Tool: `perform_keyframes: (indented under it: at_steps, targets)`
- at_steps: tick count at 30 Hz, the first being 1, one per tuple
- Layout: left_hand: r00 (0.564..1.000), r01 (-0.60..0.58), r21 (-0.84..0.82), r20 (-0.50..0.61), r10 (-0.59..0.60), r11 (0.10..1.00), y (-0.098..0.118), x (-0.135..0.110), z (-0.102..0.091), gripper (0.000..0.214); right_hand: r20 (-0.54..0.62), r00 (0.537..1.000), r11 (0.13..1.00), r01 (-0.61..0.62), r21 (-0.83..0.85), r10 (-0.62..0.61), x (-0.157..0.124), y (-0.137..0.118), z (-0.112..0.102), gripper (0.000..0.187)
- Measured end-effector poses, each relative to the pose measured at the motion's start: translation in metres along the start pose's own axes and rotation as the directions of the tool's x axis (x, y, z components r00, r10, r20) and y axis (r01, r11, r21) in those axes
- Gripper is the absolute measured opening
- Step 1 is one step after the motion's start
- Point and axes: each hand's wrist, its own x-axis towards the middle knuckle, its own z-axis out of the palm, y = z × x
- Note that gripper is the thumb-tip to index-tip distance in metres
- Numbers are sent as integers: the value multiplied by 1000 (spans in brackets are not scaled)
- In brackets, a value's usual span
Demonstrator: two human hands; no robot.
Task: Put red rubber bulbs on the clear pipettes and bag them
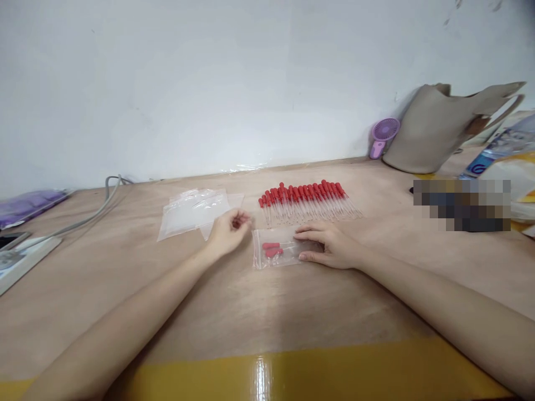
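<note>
A clear zip bag point(267, 260) lies flat on the table, with two droppers showing red rubber bulbs point(273, 252) inside it. Over the bag's right end rests my right hand point(332, 245), fingers spread and lying on the plastic, hiding part of the droppers' stems. Just left of the bag's edge, my left hand point(229, 229) has its fingers curled in towards the thumb; nothing shows in it. Behind the bag, a row of glass droppers with red bulbs point(307, 195) lies side by side. A loose stack of clear zip bags point(192, 210) is left of them.
At the back right stand a purple hand fan point(384, 131) and a beige bag point(430, 131). A plastic bottle point(497, 147) and a blurred-out dark object point(468, 206) are at the right. On the left are a grey cable point(94, 209), a white power strip point(31, 262) and a purple packet point(31, 206).
</note>
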Motion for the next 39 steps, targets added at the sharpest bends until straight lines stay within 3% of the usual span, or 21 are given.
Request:
perform_keyframes:
  at_steps: [2, 7, 11, 15, 20, 21, 23, 26, 30, 39]
  targets:
    - [1000, 15, 74, -2, -15, 997, 1, 29, 4, 22, 8, 999, 999, -32, -20, 32, 2, -2, 1, 44]
    - [988, 155, -29, 16, -154, 988, -3, 91, 35, 20, 17, 999, 998, -51, -30, 51, 3, -2, 3, 44]
    - [973, 229, -100, 28, -227, 968, -9, 111, 56, 18, 11, 1000, 999, -25, -29, 26, 2, 0, 3, 42]
    - [960, 261, -207, -50, -277, 943, -3, 113, 53, 23, 15, 999, 999, -28, -32, 29, 2, 0, 3, 42]
    - [921, 177, -345, -271, -279, 922, 4, 87, 11, 27, 22, 999, 999, -34, -20, 34, 2, -3, 2, 42]
    - [894, 121, -447, -338, -293, 886, 3, 75, 0, 28, 22, 999, 999, -34, -19, 34, 2, -2, 2, 42]
    - [887, 6, -582, -372, -273, 813, -1, 47, -21, 27, 21, 999, 999, -31, -14, 32, 1, -1, 2, 42]
    - [881, -12, -645, -368, -297, 764, -10, 3, -41, 29, 14, 1000, 1000, -25, -5, 25, 1, 1, 4, 41]
    - [857, 74, -675, -334, -393, 734, -17, -32, -44, 29, 6, 1000, 1000, -23, -2, 23, 0, 2, 5, 41]
    - [886, 137, -668, -247, -392, 732, -6, -36, -20, 40, 23, 999, 999, -33, -10, 33, 1, 0, 4, 42]
